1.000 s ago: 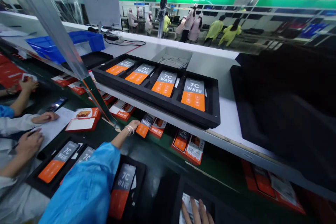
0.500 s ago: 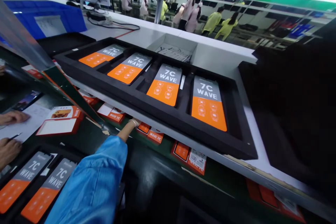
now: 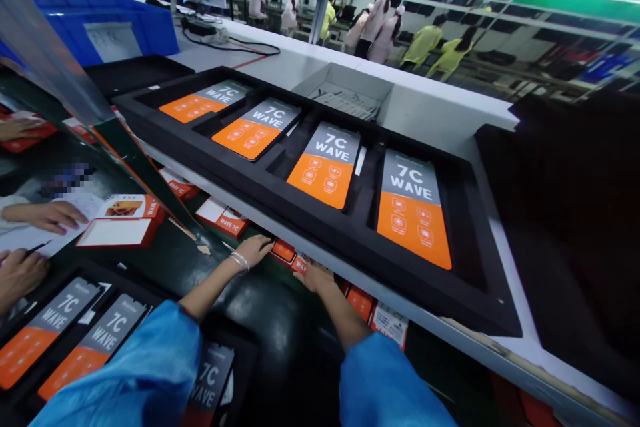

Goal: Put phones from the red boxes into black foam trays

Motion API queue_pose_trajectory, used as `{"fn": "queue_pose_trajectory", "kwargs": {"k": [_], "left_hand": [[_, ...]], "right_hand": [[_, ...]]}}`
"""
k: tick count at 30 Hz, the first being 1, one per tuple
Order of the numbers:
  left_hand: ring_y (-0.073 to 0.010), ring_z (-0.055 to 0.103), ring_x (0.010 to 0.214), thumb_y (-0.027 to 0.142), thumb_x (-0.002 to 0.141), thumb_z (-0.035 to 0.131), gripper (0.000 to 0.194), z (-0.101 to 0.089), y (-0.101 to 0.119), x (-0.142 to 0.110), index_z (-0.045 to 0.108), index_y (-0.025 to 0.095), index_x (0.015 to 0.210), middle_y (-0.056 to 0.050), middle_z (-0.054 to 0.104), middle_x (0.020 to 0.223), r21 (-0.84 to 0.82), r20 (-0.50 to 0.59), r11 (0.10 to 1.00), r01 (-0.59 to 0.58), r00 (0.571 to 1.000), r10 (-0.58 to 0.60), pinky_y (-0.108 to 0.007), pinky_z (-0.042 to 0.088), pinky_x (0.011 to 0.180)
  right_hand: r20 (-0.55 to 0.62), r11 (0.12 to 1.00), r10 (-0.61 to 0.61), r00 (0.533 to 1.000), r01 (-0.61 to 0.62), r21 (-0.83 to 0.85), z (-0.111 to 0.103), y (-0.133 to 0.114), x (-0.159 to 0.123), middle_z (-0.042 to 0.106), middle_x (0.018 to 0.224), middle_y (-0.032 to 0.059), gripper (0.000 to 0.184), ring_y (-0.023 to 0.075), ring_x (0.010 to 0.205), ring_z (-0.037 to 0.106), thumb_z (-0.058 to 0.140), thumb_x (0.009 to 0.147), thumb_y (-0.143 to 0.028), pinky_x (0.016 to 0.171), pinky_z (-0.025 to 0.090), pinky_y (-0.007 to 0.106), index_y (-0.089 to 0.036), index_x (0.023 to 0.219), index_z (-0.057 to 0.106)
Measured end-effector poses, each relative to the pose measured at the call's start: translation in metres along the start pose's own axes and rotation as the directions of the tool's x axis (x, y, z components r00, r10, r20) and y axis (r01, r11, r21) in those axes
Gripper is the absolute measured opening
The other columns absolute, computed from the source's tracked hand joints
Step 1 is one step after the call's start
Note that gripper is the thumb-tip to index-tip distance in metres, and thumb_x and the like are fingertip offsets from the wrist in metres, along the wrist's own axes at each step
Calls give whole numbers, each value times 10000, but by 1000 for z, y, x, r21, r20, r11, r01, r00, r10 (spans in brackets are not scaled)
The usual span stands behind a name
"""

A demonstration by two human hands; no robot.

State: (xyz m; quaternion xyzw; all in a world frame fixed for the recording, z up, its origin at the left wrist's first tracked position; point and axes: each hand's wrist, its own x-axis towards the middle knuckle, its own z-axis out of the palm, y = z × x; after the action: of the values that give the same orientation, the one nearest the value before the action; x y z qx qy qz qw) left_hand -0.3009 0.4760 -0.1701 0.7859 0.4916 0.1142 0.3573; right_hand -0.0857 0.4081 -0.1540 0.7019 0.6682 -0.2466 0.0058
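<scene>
A white shelf runs above a dark, glossy work surface, its front edge overhanging and hiding part of what sits beneath. On the shelf rests a long black tray with four compartments, each holding a face-up panel with a grey-and-orange "7C WAVE" cover; the dividers presumably keep the panels from rubbing and leave the print readable. A lower black tray, at the person's near left, holds similar panels the same way, likely for easy reach.

Under the shelf edge lies an orange box, between the person's two hands. The right hand is at its right end, thumb apart from the fingers, whose tips are too hidden to tell whether they grip. The left hand is at the opposite end, fingers close together and bent; whether they clamp the box cannot be told. Hands at both ends would probably keep it from sliding or turning.

At the left, apart from this, a co-worker's hand lies flat on paper, perhaps to steady it. Smallest are the pale bracelets on the left wrist.
</scene>
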Motion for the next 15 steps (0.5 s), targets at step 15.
{"fn": "queue_pose_trajectory", "kwargs": {"k": [15], "left_hand": [[-215,324,1362,498,860,480,628,78,114,-183,364,209,1406,-80,362,1465,-453,395,888,-73,877,273,-383,259,1132]], "right_hand": [[-151,991,-102,983,114,71,-88,74,-187,530,1334,57,484,216,1190,509,387,925,-434,1031,353,334,-252,1372,430]]}}
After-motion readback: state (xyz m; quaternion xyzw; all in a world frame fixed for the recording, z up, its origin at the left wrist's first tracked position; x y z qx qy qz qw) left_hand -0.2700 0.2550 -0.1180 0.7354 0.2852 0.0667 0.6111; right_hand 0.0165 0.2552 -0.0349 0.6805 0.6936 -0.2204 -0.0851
